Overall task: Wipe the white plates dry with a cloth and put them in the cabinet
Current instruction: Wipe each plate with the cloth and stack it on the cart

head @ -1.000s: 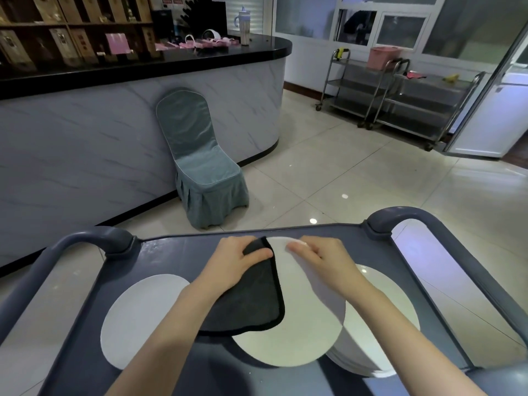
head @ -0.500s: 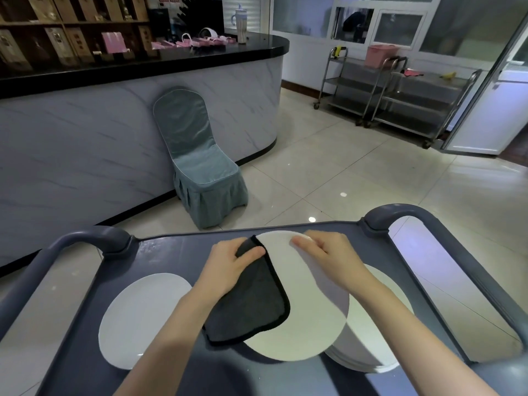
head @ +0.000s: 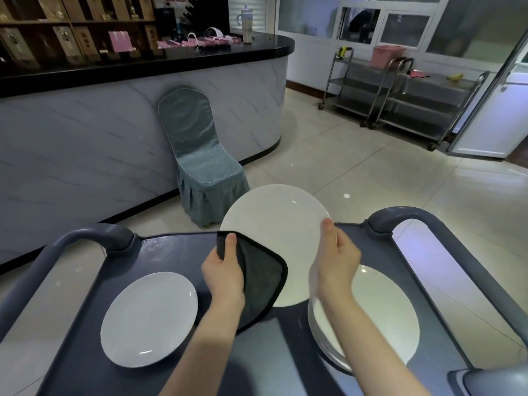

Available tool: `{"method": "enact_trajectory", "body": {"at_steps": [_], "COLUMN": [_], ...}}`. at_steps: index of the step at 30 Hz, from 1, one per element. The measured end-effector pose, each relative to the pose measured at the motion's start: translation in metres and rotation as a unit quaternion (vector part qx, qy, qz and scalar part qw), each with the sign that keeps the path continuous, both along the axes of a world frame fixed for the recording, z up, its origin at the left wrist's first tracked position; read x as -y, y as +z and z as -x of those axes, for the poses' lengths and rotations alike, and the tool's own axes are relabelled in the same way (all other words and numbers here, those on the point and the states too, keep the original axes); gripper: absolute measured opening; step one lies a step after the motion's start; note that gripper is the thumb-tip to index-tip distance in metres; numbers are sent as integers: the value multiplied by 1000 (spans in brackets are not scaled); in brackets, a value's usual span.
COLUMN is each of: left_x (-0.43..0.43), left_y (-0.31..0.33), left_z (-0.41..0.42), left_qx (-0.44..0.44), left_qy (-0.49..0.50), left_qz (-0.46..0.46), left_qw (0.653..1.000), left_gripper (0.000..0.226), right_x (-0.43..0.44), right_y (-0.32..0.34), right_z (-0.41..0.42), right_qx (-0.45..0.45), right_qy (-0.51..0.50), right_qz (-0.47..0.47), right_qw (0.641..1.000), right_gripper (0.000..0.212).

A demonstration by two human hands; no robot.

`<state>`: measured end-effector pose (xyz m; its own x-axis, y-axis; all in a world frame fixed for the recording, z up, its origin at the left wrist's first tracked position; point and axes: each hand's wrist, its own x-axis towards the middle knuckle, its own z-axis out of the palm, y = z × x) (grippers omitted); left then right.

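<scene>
Left hand (head: 225, 270) pinches the dark cloth (head: 263, 281) over the lower left rim of a white plate (head: 274, 230), thumb on top, while the right hand (head: 337, 258) clamps the opposite rim, holding it above the cart (head: 177, 247). The plate stands tilted near upright, face toward the person; being round, it has no long axis. Rigid, glazed and breakable, likely slick if wet, it is best gripped at opposite rims.
</scene>
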<state>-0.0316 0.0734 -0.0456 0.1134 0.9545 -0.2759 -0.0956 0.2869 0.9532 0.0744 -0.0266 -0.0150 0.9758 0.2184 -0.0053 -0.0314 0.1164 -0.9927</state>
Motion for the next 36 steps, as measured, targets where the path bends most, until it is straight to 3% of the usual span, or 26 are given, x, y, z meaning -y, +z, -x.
{"method": "enact_trajectory", "body": {"at_steps": [4,7,10,12,14,16,18,21,24,26,28,29,30,31,33,34,36], "left_x": [19,6,-15,-26,-33,-34,-35,-39,-36,-32,-20,-9,5,18,28,23,6], "left_y": [-5,-9,-9,-6,0,8,14,13,7,1,-10,-19,-30,-41,-52,-52,-50], "left_z": [-7,1,12,17,19,15,9,9,11,14,16,17,19,22,26,27,30], "left_qx": [32,8,-22,-57,-108,-137,-157,-145,-117,-91,-68,-61,-57,-58,-68,-73,-85], "left_qy": [82,63,-4,-86,-190,-286,-336,-332,-251,-175,-130,-109,-85,-60,-26,-28,-64], "left_qz": [40,27,-25,-95,-188,-271,-307,-291,-215,-137,-65,-27,13,44,42,26,-22], "left_qw": [995,998,999,990,958,909,876,886,937,971,987,992,995,996,996,997,994], "left_gripper": [28,32,34,29,24,20,21,18,26,31,33,32,32,33,39,40,37], "right_x": [-13,-4,9,10,3,-7,-14,-12,-2,2,1,0,0,-1,-1,-2,0], "right_y": [-26,-35,-21,2,25,37,37,34,27,22,19,23,27,30,32,32,30], "right_z": [29,22,-14,-42,-56,-55,-52,-54,-55,-52,-52,-52,-52,-52,-53,-52,-49], "right_qx": [-59,-34,55,148,235,287,310,322,244,162,-28,-112,-121,-60,147,194,175], "right_qy": [-88,21,158,241,353,446,468,426,335,245,109,53,24,26,112,177,320], "right_qz": [-20,37,103,165,241,297,308,275,227,190,91,15,-20,-5,114,184,289], "right_qw": [994,998,981,945,873,794,768,799,881,937,990,992,992,998,976,947,885], "right_gripper": [44,32,14,8,8,20,40,50,52,49,38,34,35,38,40,43,51]}}
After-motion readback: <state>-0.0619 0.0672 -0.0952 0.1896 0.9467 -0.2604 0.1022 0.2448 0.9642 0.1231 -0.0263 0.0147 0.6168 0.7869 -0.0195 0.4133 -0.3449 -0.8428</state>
